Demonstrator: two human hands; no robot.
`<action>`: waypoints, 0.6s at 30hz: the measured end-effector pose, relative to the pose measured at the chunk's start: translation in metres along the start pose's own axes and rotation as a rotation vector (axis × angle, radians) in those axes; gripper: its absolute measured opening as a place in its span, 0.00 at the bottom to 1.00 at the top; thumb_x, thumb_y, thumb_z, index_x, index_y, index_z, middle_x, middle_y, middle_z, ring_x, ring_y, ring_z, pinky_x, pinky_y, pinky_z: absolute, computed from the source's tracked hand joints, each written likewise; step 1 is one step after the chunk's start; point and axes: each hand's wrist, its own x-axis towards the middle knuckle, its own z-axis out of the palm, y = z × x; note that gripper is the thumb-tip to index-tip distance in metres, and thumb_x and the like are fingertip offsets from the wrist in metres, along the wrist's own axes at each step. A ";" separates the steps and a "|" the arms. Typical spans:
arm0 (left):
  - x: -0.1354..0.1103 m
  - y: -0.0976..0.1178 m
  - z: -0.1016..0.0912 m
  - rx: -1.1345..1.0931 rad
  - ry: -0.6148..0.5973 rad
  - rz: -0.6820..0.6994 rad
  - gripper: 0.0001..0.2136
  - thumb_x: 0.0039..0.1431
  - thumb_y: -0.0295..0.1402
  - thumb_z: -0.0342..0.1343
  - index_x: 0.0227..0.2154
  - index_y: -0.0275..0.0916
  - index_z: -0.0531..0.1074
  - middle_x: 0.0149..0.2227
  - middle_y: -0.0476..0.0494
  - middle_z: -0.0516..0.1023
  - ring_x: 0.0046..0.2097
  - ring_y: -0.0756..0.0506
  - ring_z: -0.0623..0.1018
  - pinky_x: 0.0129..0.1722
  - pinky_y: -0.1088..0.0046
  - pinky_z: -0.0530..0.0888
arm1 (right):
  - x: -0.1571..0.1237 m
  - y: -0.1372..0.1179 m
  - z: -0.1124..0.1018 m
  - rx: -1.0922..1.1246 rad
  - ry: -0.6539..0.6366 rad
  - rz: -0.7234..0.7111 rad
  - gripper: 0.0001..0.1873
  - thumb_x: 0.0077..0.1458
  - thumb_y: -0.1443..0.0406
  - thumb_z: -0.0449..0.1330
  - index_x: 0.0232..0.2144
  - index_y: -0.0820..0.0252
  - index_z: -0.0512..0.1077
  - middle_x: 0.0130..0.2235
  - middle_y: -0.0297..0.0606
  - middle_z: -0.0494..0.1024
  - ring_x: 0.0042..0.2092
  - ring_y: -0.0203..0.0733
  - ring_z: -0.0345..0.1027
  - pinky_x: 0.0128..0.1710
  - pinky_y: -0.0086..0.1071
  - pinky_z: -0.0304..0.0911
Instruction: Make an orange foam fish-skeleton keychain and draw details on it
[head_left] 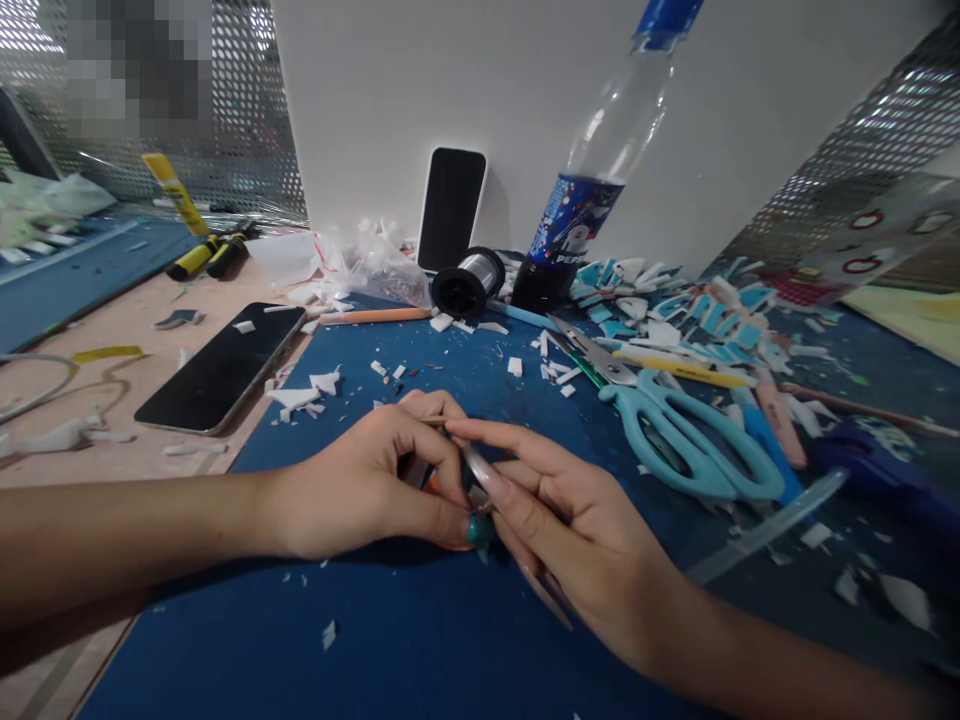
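Orange piece [450, 545], small & mostly hidden, is sitting between both hands at the middle of the blue mat [390, 640]; can't tell what it is. Left hand [367, 485] is curling over it, thumb w/ teal nail pressing down at its edge. Right hand [570, 530] is reaching in from the other side, fingers long & straight, tips meeting the left fingers over the piece. Hands are touching each other, pinching together.

Around them:
- 2 phones: one [221, 368] lying flat, screen dark, off the mat's left edge; one [450, 208] leaning upright against the white wall.
- 1 pair of light-blue scissors [682, 435] lying just right of the hands.
- 1 clear Pepsi bottle [600, 170] w/ blue cap, standing at the back.
- 1 spool [469, 282] of thin wire, lying on its side near the bottle.
- 1 orange pencil [375, 316] & 1 yellow pencil [682, 370].
- White scraps [307, 392] scattered over the mat; pile of blue-&-white offcuts [690, 315] at back right, too many to count.
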 end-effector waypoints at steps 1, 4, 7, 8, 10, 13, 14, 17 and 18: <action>0.000 0.000 0.000 -0.006 -0.001 -0.005 0.09 0.45 0.28 0.65 0.16 0.36 0.71 0.32 0.50 0.67 0.39 0.49 0.68 0.39 0.72 0.67 | 0.000 0.000 0.000 0.000 -0.004 -0.001 0.20 0.62 0.62 0.50 0.55 0.62 0.62 0.16 0.22 0.60 0.15 0.24 0.51 0.14 0.18 0.49; 0.000 0.000 0.000 -0.035 -0.006 -0.019 0.10 0.45 0.28 0.65 0.16 0.35 0.70 0.32 0.49 0.67 0.38 0.50 0.68 0.38 0.73 0.68 | 0.001 0.000 -0.001 0.005 -0.003 0.004 0.20 0.62 0.62 0.50 0.55 0.61 0.62 0.16 0.22 0.60 0.15 0.24 0.51 0.14 0.17 0.49; 0.000 0.000 0.000 -0.032 0.001 -0.018 0.09 0.44 0.28 0.65 0.16 0.35 0.71 0.33 0.49 0.66 0.39 0.50 0.68 0.38 0.74 0.68 | 0.001 0.000 -0.001 0.011 -0.008 0.001 0.19 0.62 0.62 0.50 0.55 0.60 0.62 0.16 0.21 0.60 0.15 0.24 0.51 0.14 0.17 0.49; 0.000 0.000 0.000 -0.023 0.002 -0.015 0.09 0.44 0.28 0.66 0.16 0.35 0.71 0.33 0.49 0.66 0.39 0.50 0.68 0.38 0.74 0.68 | 0.002 -0.001 -0.001 0.011 -0.013 -0.003 0.19 0.62 0.62 0.50 0.55 0.61 0.62 0.16 0.21 0.60 0.15 0.24 0.51 0.14 0.17 0.49; 0.000 0.000 0.000 0.001 0.002 -0.004 0.09 0.45 0.28 0.65 0.16 0.36 0.71 0.32 0.49 0.67 0.39 0.50 0.68 0.39 0.74 0.67 | 0.002 -0.001 -0.001 0.008 -0.019 -0.010 0.20 0.62 0.62 0.50 0.55 0.62 0.62 0.17 0.22 0.60 0.15 0.24 0.52 0.14 0.17 0.49; -0.001 0.000 -0.001 0.014 -0.002 0.008 0.09 0.46 0.29 0.65 0.16 0.36 0.71 0.31 0.49 0.68 0.39 0.49 0.68 0.39 0.73 0.66 | 0.001 -0.002 0.000 -0.006 -0.010 -0.002 0.20 0.62 0.62 0.50 0.55 0.62 0.62 0.17 0.22 0.59 0.15 0.25 0.51 0.14 0.18 0.49; -0.001 0.001 -0.001 0.014 -0.003 0.009 0.09 0.46 0.28 0.64 0.16 0.36 0.71 0.31 0.49 0.68 0.39 0.49 0.68 0.40 0.73 0.66 | 0.001 -0.002 0.000 -0.010 -0.005 0.002 0.20 0.62 0.62 0.50 0.55 0.62 0.62 0.16 0.22 0.59 0.15 0.25 0.51 0.14 0.18 0.49; 0.000 0.001 -0.001 0.014 -0.005 0.006 0.09 0.45 0.28 0.65 0.16 0.36 0.72 0.32 0.49 0.69 0.39 0.49 0.68 0.40 0.72 0.66 | 0.001 -0.003 0.000 -0.014 -0.010 0.007 0.20 0.62 0.62 0.50 0.55 0.61 0.62 0.16 0.22 0.59 0.15 0.25 0.51 0.14 0.18 0.48; 0.000 0.001 -0.001 0.015 -0.003 0.006 0.09 0.45 0.28 0.65 0.16 0.36 0.72 0.32 0.49 0.69 0.39 0.49 0.68 0.40 0.72 0.66 | 0.001 -0.003 0.000 -0.010 -0.014 0.005 0.21 0.62 0.62 0.50 0.55 0.61 0.62 0.16 0.22 0.59 0.15 0.25 0.51 0.13 0.18 0.48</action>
